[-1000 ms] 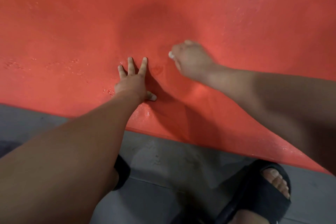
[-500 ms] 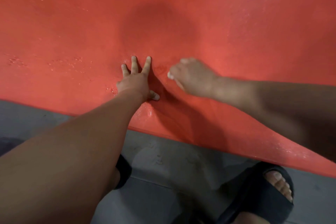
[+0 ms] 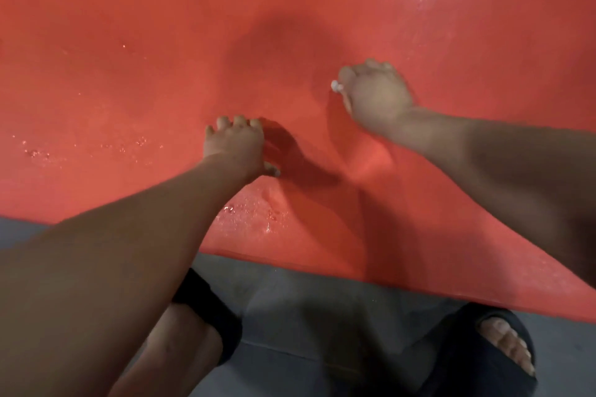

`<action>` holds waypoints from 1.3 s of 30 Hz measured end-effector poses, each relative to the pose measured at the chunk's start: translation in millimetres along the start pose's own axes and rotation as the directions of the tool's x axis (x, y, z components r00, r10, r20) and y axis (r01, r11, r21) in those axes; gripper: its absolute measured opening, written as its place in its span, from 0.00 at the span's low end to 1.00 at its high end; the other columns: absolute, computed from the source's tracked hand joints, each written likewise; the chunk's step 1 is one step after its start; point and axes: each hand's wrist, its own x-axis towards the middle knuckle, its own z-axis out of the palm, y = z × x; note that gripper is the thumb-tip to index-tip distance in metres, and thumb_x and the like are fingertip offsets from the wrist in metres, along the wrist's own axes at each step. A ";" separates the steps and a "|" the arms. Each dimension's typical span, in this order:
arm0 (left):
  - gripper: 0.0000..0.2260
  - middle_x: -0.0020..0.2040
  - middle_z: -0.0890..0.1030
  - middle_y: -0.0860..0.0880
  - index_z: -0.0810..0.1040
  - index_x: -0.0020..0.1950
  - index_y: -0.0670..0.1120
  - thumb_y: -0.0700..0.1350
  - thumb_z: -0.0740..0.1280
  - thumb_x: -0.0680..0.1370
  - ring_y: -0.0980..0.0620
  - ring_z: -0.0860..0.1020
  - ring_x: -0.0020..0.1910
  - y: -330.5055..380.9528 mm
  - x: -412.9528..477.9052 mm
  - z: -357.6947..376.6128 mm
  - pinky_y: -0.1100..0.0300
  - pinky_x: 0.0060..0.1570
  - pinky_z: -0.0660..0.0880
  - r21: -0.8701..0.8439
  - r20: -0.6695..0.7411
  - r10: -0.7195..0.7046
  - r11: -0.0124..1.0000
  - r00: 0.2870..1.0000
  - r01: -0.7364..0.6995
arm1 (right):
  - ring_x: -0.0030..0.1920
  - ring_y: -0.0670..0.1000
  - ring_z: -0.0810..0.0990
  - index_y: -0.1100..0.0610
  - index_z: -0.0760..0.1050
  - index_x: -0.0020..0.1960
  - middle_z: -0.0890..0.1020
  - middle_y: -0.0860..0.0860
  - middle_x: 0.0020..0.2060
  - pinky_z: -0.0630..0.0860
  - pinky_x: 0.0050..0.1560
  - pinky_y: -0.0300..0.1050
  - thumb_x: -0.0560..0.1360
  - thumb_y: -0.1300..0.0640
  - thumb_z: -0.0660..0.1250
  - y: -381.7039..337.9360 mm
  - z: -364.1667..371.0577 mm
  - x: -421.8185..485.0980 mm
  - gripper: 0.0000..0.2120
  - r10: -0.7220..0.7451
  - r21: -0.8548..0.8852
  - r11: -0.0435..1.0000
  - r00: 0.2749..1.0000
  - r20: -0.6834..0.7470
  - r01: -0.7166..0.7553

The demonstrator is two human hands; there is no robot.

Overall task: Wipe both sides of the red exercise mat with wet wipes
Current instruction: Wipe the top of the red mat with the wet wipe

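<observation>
Across the floor ahead of you, the red exercise mat runs left to right beneath both hands. Your left hand rests on it near the close edge, fingers loosely bent, holding nothing. Your right hand, farther out, clutches a wet wipe, so the far strip is its reach.

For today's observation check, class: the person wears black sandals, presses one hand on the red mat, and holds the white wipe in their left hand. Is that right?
Not quite. The head view shows the white wipe peeking out of the right hand, not the left. The left hand holds nothing and rests on the red mat. The rest stands.
</observation>
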 end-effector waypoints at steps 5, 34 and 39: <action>0.61 0.81 0.49 0.39 0.43 0.82 0.52 0.67 0.79 0.63 0.31 0.51 0.79 2.9 37.6 -21.6 0.29 0.71 0.61 -0.163 0.097 0.017 0.987 0.995 -0.001 | 0.45 0.58 0.78 0.53 0.78 0.51 0.81 0.52 0.41 0.74 0.45 0.50 0.75 0.55 0.63 -23.3 11.4 -45.1 0.07 -0.405 0.178 0.909 0.898 0.171 0.376; 0.64 0.77 0.25 0.38 0.24 0.77 0.51 0.56 0.79 0.70 0.27 0.32 0.76 18.8 48.7 -15.8 0.27 0.72 0.57 -0.204 0.293 -0.005 0.977 0.956 0.068 | 0.47 0.65 0.79 0.60 0.77 0.51 0.81 0.62 0.43 0.73 0.48 0.57 0.80 0.53 0.60 22.3 1.8 1.4 0.11 0.319 0.052 0.947 0.947 -0.026 -0.318; 0.64 0.78 0.26 0.39 0.26 0.78 0.53 0.57 0.80 0.69 0.28 0.33 0.77 13.8 47.1 -15.5 0.29 0.73 0.58 -0.230 0.257 0.003 0.971 0.966 0.058 | 0.44 0.60 0.77 0.54 0.77 0.51 0.79 0.54 0.40 0.74 0.46 0.52 0.78 0.53 0.66 -25.5 7.2 -53.2 0.05 -0.212 0.188 0.965 0.967 0.144 0.184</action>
